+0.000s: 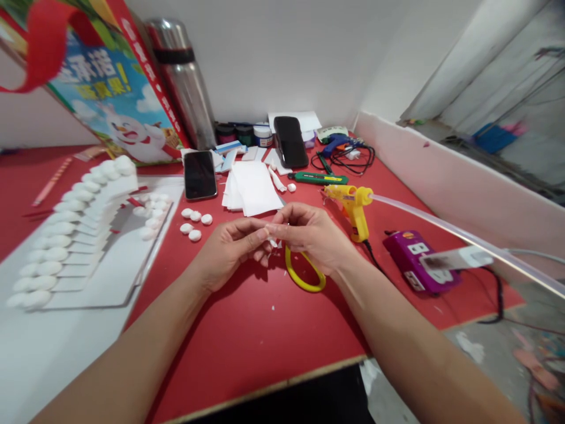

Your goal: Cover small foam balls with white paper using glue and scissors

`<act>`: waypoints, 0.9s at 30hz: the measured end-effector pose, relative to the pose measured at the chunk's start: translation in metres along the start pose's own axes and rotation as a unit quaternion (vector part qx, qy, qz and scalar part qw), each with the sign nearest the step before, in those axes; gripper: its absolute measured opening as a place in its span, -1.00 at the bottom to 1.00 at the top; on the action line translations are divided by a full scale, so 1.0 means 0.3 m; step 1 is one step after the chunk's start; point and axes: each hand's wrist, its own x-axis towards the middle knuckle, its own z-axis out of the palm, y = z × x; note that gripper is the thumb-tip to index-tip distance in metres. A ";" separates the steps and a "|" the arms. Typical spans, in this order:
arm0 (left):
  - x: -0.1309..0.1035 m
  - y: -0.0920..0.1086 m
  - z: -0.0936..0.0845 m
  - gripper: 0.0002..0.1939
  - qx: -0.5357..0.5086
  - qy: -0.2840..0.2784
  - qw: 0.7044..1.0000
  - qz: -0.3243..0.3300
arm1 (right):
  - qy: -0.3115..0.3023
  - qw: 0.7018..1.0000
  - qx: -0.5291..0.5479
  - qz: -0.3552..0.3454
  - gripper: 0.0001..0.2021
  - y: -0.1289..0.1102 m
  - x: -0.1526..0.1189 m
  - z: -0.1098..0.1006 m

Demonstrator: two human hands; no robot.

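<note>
My left hand (241,242) and my right hand (309,232) meet above the red table, thumbs and forefingers pinched together. A small white piece (272,240) shows between the fingertips, mostly hidden; I cannot make out its material. The yellow loop handle of scissors (305,285) juts out below my right palm; whether that hand grips it or it lies on the table is unclear. Several round white pieces (195,235) lie left of my left hand. Beyond my hands are a stack of white paper cards (253,188) and a torn white lump (277,179).
A white curved staircase model (88,247) edged with white balls stands at left. On the right are a yellow glue gun (353,206) with a long glue stick and a purple box (415,259). Phones (200,175), a green utility knife (320,178) and a steel flask (183,82) sit farther back.
</note>
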 end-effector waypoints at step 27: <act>0.002 0.002 -0.003 -0.87 -0.045 -0.001 0.999 -0.022 | 0.003 0.999 -0.049 -0.002 -0.70 0.000 0.000 -0.001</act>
